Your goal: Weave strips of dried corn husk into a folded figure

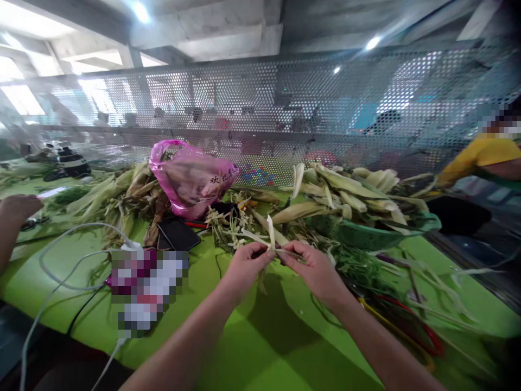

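Observation:
Both hands meet over the green table, working at a pale strip of corn husk (pixel 271 231) that stands upright between them. The thumb and fingers of my left hand (pixel 251 262) pinch it near its lower end. My right hand (pixel 311 265) is closed in a pinch on a thin husk strip that runs across to the left fingertips. How the strips join is too small to make out. Just behind the fingers lies a pile of small husk pieces (pixel 223 228). A green basket (pixel 362 234) heaped with dried corn husks (pixel 345 190) stands to the right.
A pink plastic bag (pixel 191 179) sits by more husks (pixel 122 201) at the back. A dark phone (pixel 179 233), white cables (pixel 44 260) and a power strip lie left. Red- and yellow-handled tools (pixel 427 336) lie right. Other people's arms (pixel 16 214) show at both sides.

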